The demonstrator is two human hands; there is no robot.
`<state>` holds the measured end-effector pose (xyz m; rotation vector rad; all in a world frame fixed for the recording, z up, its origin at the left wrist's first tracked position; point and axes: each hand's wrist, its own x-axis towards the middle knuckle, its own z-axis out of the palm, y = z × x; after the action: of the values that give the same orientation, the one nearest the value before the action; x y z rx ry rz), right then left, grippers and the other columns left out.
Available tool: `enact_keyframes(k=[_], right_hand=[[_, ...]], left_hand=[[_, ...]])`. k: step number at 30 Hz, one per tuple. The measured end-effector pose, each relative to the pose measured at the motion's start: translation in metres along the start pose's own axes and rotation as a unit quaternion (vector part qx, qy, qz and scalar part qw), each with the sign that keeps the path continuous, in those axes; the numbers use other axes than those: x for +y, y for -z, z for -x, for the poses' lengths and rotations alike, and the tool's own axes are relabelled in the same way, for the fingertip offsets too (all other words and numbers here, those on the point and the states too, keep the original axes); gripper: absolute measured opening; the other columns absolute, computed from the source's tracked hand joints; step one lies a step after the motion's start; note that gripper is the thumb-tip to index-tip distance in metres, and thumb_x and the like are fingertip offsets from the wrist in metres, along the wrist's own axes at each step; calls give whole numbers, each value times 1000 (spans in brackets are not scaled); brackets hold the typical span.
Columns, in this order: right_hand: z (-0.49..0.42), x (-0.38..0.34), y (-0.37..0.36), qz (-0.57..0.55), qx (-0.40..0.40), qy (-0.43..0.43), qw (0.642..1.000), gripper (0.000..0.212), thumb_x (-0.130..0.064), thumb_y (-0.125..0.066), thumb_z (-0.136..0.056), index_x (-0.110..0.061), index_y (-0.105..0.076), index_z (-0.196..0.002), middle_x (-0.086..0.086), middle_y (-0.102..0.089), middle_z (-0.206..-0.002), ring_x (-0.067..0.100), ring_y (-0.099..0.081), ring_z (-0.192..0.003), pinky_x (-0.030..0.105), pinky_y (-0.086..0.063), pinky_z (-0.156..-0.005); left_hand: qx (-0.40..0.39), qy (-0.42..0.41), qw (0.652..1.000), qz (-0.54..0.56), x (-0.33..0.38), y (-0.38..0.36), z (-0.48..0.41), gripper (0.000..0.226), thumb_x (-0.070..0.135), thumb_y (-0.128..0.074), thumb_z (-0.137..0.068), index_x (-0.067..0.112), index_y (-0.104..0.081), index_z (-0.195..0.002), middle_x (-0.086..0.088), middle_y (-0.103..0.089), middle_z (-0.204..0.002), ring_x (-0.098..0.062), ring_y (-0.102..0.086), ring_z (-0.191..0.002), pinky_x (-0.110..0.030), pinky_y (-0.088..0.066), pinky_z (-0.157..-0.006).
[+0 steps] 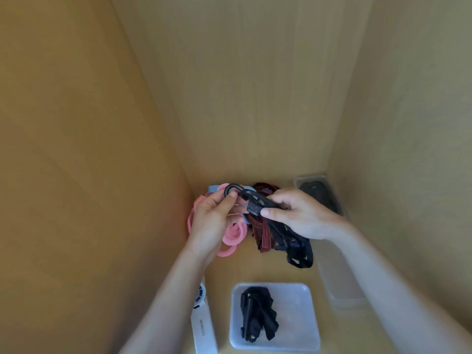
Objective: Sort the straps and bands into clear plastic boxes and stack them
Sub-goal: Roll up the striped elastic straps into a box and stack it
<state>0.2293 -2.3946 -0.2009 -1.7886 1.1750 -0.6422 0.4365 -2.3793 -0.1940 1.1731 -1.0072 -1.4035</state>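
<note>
My left hand [213,221] pinches a black hook [231,189] at the end of a black strap. My right hand [301,215] grips the strap's black buckle [252,204] between thumb and fingers. From the hands a black strap [296,249] and a red-and-black striped strap [261,232] hang down onto the wooden floor. Pink bands [233,235] lie in a heap under my left hand, with a blue band [213,189] behind them. A clear plastic box [301,297] in front holds a folded black strap [258,314].
A second clear box [339,284] stands at the right wall, empty as far as I see. A third clear box [300,181] with dark straps sits in the back right corner. A white device [203,328] lies at the front left. Wooden walls close in on three sides.
</note>
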Motion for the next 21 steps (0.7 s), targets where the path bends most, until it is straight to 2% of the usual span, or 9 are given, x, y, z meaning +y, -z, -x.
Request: enact_keyframes(k=[2,4,6,8,11,14,16,18,21], right_hand=[[2,1,2,27,35,6,999,16,-41,-62,-97,-34,-71,-86,-8,-57,-94,1,-56,-81,26,-41,-80],[4,0,2,21,53,7,998,15,-42,-59,-99,-36,-72,-96,-9,-56,-102,-1,-57,-93,22,-40,-86],[6,-1,4,-19,68,13,997,15,-40,-58,-100,-42,-72,-105,-12,-59,-102,0,-59,-98,18,-41,-91],[8,-3,6,-74,86,28,993,20,-37,-56,-101,-40,-72,-113,-18,-64,-97,-1,-61,-95,17,-44,-92],[7,-5,10,-130,141,35,981,24,-37,-52,-103,-31,-71,-116,-10,-72,-89,0,-66,-88,21,-46,-87],[5,-5,16,-170,183,22,968,29,-36,-46,-106,-24,-70,-113,1,-64,-72,6,-59,-68,26,-43,-83],[3,-6,20,-235,186,12,954,31,-30,-43,-108,-15,-70,-112,1,-53,-67,13,-52,-66,29,-45,-81],[1,-8,24,-303,170,13,938,33,-20,-36,-109,-5,-66,-112,1,-46,-66,14,-45,-62,26,-45,-69],[-2,-16,28,-345,163,23,924,30,-8,-28,-107,-2,-57,-106,2,-46,-62,15,-42,-58,26,-38,-59]], left_hand=[[8,14,1000,14,5,-7,-3,21,10,-53,-103,-7,-65,-108,-15,-67,-88,-16,-62,-70,-20,-52,-54],[16,25,999,15,9,-12,-6,19,8,-53,-103,-7,-65,-106,-16,-66,-86,-17,-62,-66,-21,-53,-54],[25,31,999,9,12,-15,-8,17,3,-52,-102,-8,-65,-104,-16,-66,-83,-15,-61,-63,-21,-53,-55],[33,42,999,7,14,-15,-10,19,-3,-49,-100,-13,-63,-107,-18,-66,-82,-17,-61,-61,-22,-54,-55],[32,52,998,8,16,-15,-11,23,-7,-48,-99,-17,-62,-112,-21,-65,-85,-20,-61,-63,-22,-56,-57],[19,47,999,5,19,-14,-12,23,-5,-50,-99,-11,-67,-112,-18,-65,-85,-19,-60,-66,-22,-55,-58],[13,35,999,-12,22,-12,-14,21,-1,-54,-99,-8,-70,-110,-13,-65,-83,-16,-59,-66,-22,-53,-58],[10,13,999,-45,26,-12,-16,19,5,-58,-98,-4,-72,-107,-7,-67,-81,-13,-58,-69,-21,-50,-60],[-4,-15,997,-70,34,-15,-20,17,12,-61,-98,5,-76,-102,-7,-72,-89,-13,-65,-84,-25,-51,-70]])
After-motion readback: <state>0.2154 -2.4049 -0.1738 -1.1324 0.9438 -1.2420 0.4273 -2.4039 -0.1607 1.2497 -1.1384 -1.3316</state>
